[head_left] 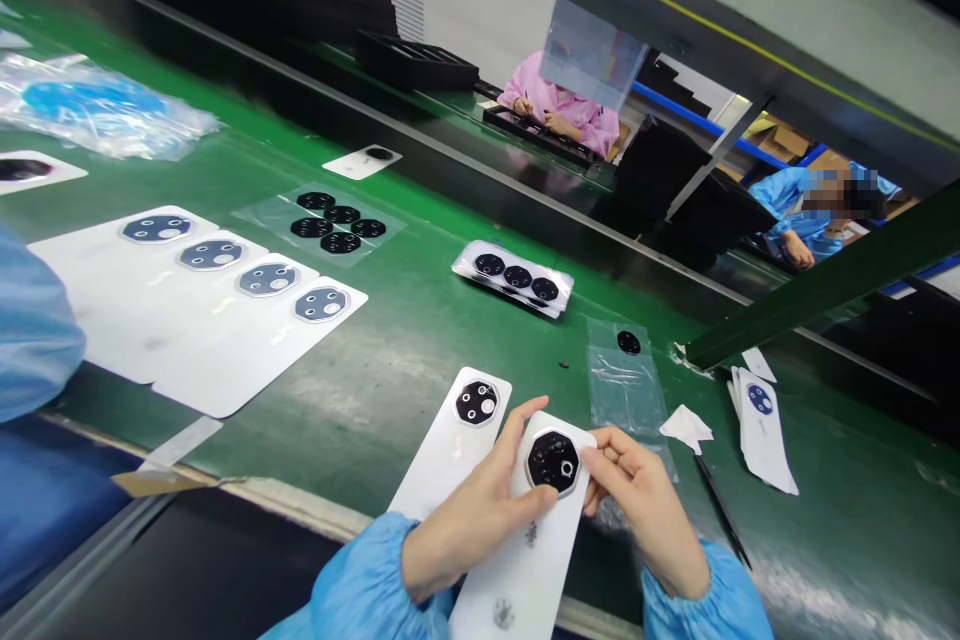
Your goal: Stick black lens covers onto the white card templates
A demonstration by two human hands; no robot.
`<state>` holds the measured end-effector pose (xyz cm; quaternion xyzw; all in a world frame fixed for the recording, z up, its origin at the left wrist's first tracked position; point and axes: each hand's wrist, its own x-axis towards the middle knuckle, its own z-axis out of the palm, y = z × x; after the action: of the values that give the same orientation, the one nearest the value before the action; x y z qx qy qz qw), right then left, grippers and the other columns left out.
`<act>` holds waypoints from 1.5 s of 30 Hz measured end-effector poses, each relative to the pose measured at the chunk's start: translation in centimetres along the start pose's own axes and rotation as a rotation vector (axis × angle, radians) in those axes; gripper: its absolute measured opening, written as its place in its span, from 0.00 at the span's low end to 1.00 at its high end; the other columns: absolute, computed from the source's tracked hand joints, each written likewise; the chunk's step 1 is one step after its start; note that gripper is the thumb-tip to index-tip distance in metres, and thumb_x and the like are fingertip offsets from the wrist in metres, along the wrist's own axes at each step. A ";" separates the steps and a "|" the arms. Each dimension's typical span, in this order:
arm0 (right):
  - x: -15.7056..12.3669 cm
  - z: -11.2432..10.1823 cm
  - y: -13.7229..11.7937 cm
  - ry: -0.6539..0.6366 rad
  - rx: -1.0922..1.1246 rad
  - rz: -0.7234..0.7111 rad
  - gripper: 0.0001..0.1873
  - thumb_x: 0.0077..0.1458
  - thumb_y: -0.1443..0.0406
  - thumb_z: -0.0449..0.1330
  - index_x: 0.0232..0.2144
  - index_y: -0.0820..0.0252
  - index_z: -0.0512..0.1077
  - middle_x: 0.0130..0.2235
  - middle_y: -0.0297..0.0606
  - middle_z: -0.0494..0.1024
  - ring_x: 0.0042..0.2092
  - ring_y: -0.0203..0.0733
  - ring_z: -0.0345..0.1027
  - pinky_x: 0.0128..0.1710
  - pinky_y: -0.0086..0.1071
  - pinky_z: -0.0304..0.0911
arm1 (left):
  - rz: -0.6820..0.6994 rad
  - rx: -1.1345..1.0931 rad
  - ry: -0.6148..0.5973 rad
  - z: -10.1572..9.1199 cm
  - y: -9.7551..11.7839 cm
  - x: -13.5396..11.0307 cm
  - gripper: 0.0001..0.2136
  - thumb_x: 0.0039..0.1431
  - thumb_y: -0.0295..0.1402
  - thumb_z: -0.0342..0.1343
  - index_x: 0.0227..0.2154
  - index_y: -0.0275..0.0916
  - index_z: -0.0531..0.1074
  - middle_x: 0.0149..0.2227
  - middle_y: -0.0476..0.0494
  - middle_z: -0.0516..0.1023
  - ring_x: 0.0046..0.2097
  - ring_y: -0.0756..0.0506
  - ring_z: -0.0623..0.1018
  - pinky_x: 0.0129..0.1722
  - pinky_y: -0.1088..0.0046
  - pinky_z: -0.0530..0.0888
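Note:
A white phone back cover (551,545) is held up over the bench edge between both hands. It carries a black octagonal camera lens plate (551,455) in a silver rim. My left hand (480,500) grips the cover's left side, its thumb lying on the lower edge of the lens plate. At the upper right edge, my right hand (641,495) pinches the cover between thumb and fingers. Another white back cover (439,460) with a similar black plate lies on the bench, partly hidden behind my left hand.
Four-lens row of white covers (202,340) lies left. Black lens plates on film (341,220) and a small stack of white covers (514,278) sit farther back. A clear film (622,375), black slender tool (721,510) and green post (825,280) are right. Co-workers sit opposite.

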<state>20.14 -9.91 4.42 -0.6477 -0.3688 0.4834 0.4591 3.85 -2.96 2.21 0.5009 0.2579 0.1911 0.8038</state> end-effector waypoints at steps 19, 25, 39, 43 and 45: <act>0.5 -0.5 1.4 -0.012 0.057 0.021 0.19 0.46 0.52 0.65 0.28 0.63 0.69 0.21 0.29 0.69 0.21 0.31 0.63 0.21 0.25 0.59 | -0.022 -0.004 -0.056 -0.2 0.4 -0.2 0.32 0.56 0.33 0.51 0.60 0.46 0.41 0.48 0.43 0.66 0.40 0.47 0.71 0.37 0.72 0.67; 0.4 -0.3 0.9 0.002 0.037 0.032 0.19 0.47 0.52 0.64 0.26 0.63 0.68 0.19 0.29 0.69 0.20 0.30 0.62 0.21 0.25 0.59 | -0.068 -0.011 -0.109 -0.8 -0.6 0.0 0.30 0.57 0.37 0.51 0.59 0.47 0.44 0.45 0.45 0.69 0.37 0.47 0.72 0.37 0.69 0.68; 0.6 -0.2 0.9 0.027 0.040 0.025 0.20 0.46 0.51 0.64 0.23 0.61 0.66 0.17 0.29 0.69 0.19 0.31 0.61 0.19 0.25 0.57 | -0.056 -0.121 -0.090 -0.5 -0.3 0.1 0.25 0.56 0.37 0.53 0.55 0.46 0.51 0.44 0.46 0.71 0.36 0.48 0.72 0.32 0.74 0.66; 0.5 -0.3 0.6 0.020 0.036 0.040 0.20 0.46 0.51 0.64 0.23 0.61 0.66 0.18 0.28 0.68 0.19 0.31 0.61 0.19 0.25 0.57 | -0.064 -0.119 -0.073 -0.4 -0.3 0.2 0.24 0.56 0.38 0.53 0.54 0.46 0.53 0.42 0.47 0.71 0.34 0.49 0.71 0.32 0.74 0.66; 0.5 -0.4 0.6 0.013 0.033 0.039 0.20 0.47 0.51 0.64 0.24 0.61 0.67 0.18 0.28 0.68 0.20 0.31 0.61 0.20 0.25 0.57 | -0.055 -0.109 -0.063 -0.5 -0.3 0.2 0.23 0.57 0.39 0.52 0.54 0.45 0.53 0.43 0.47 0.71 0.35 0.48 0.71 0.34 0.74 0.66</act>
<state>20.64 -9.68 3.77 -0.6504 -0.3449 0.4941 0.4625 3.76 -2.65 1.71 0.4548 0.2354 0.1669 0.8425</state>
